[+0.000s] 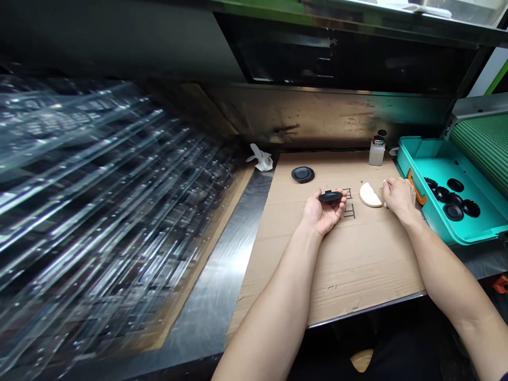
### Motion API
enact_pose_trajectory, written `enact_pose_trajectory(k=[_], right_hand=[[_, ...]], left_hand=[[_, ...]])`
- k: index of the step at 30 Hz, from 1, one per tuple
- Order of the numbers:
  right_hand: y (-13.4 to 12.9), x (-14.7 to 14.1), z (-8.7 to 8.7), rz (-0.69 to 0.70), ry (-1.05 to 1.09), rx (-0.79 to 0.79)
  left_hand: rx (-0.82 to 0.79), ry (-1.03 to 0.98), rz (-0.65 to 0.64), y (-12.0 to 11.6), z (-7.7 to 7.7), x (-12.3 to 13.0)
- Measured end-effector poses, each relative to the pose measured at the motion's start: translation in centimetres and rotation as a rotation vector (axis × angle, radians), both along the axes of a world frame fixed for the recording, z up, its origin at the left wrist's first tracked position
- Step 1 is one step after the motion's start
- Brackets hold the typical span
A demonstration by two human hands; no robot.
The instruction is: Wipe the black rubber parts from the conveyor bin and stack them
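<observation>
Beyond the left hand (322, 212), leftward: overlapping black discs (302, 174). That hand, palm up, grips one dished black disc (330, 197), its width running toward the right hand (400, 196). Cream half-round pad (370, 195) between, nearer the right hand, whose fingers curl; grip unclear.

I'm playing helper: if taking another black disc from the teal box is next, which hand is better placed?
Right hand, probably: it's beside the teal box, though it may hold something white. The left hand is farther away, holding a black disc.
</observation>
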State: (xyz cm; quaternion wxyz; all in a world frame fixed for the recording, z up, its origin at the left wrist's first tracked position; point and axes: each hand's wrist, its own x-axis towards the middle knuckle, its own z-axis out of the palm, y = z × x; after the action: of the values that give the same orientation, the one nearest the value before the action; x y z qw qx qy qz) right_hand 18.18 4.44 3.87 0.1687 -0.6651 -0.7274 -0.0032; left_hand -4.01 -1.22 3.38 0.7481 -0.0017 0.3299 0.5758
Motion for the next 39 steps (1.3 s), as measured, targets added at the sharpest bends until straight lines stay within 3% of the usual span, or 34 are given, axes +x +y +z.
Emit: enact_pose_trajectory(k=[6, 9, 16, 23, 27, 30, 34, 37, 39], right_hand=[[-0.1, 0.2, -0.3, -0.027, -0.08, -0.116], [0.2, 0.3, -0.3, 0.013, 0.001, -0.079], [-2.2, -3.3, -0.7, 0.377, 0.433, 0.206], [-5.0, -7.2, -2.6, 0.64, 0.217, 0.184], [-4.5, -7.1, -2.6, 0.562, 0.166, 0.187], [-4.2, -6.8, -2.7, 0.632, 0.148, 0.166], [-4.3, -6.5, -3.0, 0.571, 0.149, 0.14], [-4.4, -6.6, -2.9, 0.621, 0.134, 0.102], [-4.3, -6.6, -2.6, 0.555, 0.093, 0.069]], left_hand=[[0.147, 0.041, 0.041, 0.0, -0.3, -0.2], [0.206, 0.035, 0.038, -0.1, -0.3, -0.3], [0.271, 0.043, 0.033, 0.1, -1.1, 1.3], [0.285, 0.086, 0.011, -0.2, -1.9, 3.6], [0.258, 0.09, 0.06, -0.2, -1.9, 3.3], [0.249, 0.099, 0.053, -0.1, -2.0, 3.1], [0.255, 0.135, 0.053, 0.1, -2.6, 3.0], [0.267, 0.14, 0.028, 0.2, -2.9, 3.0], [0.258, 0.151, 0.02, 0.2, -3.0, 3.0]])
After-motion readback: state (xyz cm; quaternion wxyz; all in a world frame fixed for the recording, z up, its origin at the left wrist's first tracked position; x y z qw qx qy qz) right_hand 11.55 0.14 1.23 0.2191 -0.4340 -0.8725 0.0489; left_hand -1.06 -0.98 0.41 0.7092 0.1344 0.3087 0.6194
